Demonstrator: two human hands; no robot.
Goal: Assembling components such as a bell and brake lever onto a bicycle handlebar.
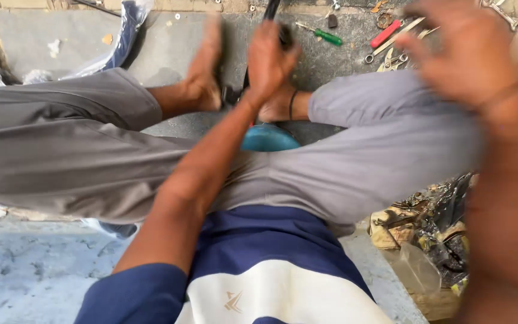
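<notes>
Black handle point(271, 11): your left hand point(269, 63) closed its fingers around it; right hand point(463, 51) was raised, blurred, fingers spread, empty. Feet should brace the work.

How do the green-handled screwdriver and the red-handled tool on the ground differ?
The green-handled screwdriver shows a slim metal shaft pointing up-left; the red-handled tool shows only its handle clearly, slanting up-right. The screwdriver lies alone on bare concrete, while the red one sits against a pile of wrenches. Both lie flat beyond the person's feet, untouched by either hand.
</notes>
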